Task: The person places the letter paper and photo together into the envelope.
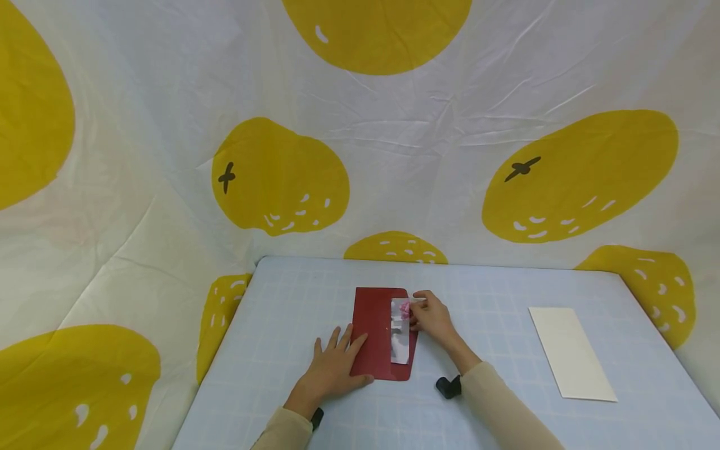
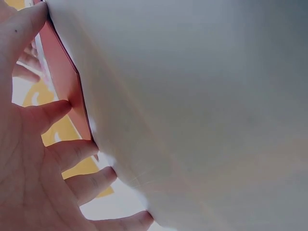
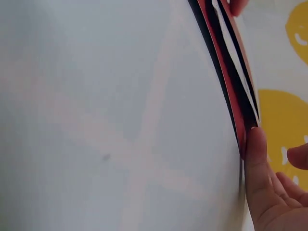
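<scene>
A thin red notebook (image 1: 371,312) lies on the table in front of me, with a narrow grey-and-white picture panel (image 1: 400,340) with a pink flower along its right side. My left hand (image 1: 332,369) rests flat at its left edge, fingers spread, some fingertips on the red cover. Curled at the notebook's right edge, my right hand (image 1: 432,317) pinches it near the pink flower. In the right wrist view the thumb (image 3: 256,149) meets the edge, where red layers stand slightly parted with white between. The left wrist view shows fingertips along the red side (image 2: 62,77).
A cream rectangular board (image 1: 572,353) lies to the right on the pale checked tablecloth (image 1: 478,287). A black wrist device (image 1: 448,387) shows beside the right sleeve. Behind the table hangs a white curtain (image 1: 410,156) with big yellow fruit prints.
</scene>
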Available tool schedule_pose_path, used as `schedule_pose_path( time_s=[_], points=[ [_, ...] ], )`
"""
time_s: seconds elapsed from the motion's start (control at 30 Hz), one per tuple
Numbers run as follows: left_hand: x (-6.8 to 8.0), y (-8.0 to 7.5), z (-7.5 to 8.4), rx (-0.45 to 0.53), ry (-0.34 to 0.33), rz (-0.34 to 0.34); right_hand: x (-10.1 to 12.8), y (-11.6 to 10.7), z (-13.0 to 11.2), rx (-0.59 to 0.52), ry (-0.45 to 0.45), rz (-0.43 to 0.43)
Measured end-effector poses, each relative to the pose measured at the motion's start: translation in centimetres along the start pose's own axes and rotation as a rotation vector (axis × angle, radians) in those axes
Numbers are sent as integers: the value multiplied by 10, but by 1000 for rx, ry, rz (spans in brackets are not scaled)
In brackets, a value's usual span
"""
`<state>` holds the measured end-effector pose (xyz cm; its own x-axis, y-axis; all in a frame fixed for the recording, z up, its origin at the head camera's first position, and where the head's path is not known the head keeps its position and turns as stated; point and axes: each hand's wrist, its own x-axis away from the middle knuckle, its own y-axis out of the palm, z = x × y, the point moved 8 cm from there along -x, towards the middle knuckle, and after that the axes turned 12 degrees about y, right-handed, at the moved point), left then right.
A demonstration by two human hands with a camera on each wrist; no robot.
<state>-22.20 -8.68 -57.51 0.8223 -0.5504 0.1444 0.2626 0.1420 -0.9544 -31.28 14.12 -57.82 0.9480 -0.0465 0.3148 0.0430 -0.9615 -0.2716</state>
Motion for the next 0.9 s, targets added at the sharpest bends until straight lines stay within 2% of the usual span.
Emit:
schedule_pose_path(
  time_s=[0.37, 0.6, 0.9],
  points=[
    [-1, 1, 0, 0, -12, -9, 15, -2, 9, -53, 61, -105],
    [-1, 1, -1, 1, -10, -1, 19, -2, 10, -95, 103, -124],
    [0, 1, 0, 7, -14, -8, 18, 5, 11, -119, 101, -161]
  ],
)
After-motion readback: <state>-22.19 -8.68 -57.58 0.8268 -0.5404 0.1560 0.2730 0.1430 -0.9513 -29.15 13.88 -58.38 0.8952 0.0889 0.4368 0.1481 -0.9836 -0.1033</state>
